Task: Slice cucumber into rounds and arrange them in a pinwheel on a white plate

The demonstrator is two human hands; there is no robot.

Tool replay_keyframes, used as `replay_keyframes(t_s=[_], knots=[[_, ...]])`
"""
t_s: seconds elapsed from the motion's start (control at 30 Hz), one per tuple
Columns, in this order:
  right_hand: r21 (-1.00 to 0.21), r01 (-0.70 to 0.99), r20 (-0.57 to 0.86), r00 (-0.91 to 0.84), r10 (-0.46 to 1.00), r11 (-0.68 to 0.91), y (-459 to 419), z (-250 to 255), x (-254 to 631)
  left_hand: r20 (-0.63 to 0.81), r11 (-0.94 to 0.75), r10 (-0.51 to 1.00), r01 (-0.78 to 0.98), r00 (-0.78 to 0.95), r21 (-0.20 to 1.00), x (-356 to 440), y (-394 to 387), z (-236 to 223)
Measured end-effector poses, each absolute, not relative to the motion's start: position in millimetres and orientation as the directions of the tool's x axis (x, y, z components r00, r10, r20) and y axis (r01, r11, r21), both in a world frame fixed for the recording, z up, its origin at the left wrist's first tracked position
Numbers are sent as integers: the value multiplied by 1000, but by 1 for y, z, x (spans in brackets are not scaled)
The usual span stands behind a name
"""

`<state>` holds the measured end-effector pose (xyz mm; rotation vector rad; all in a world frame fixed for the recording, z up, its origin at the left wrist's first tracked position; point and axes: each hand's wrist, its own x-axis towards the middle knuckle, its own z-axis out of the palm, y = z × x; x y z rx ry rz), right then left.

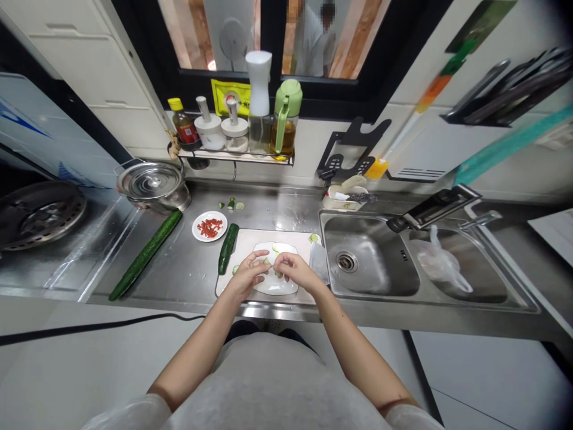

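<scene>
Both hands meet over a white plate [280,285] that lies on a pale cutting board [250,240] at the counter's front edge. My left hand [248,273] has its fingers pinched on a thin cucumber slice [267,261] above the plate. My right hand [293,268] curls in beside it, fingertips touching the same spot. More pale green slices [281,247] lie at the plate's far side. A half cucumber [228,247] rests along the board's left edge. A knife blade [319,261] lies at the board's right edge.
A long whole cucumber [145,255] lies diagonally on the steel counter at left, next to a small dish of red chilli bits [209,226]. A lidded steel pot [153,184] stands behind. A double sink [371,257] is at right. Bottles fill a shelf [237,154] under the window.
</scene>
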<state>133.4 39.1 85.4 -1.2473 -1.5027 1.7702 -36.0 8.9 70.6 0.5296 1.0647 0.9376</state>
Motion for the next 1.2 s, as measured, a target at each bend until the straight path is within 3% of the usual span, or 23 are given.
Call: replay_keyframes(t_s=[0.2,0.4,0.63,0.87,0.97,1.2], knots=[[-922,181,-388,-426,817,-344,38,68,139,-359,367,930,-207,75,907,-36,12,57],[-917,253,-385,-361,849,-308,41,38,146,-201,201,980,112,-9,973,-32,18,30],[-843,534,-263,-294,919,-70,56,12,147,-191,195,980,454,-54,869,-24,32,8],[-512,852,-255,-274,927,111,90,6,140,-259,266,959,666,-112,697,-12,63,5],[-417,898,-284,-275,919,140,102,4,138,-292,291,948,714,-126,637,-9,73,1],[-362,912,-298,-311,903,195,115,-5,135,-308,300,941,759,-137,578,-9,84,-4]])
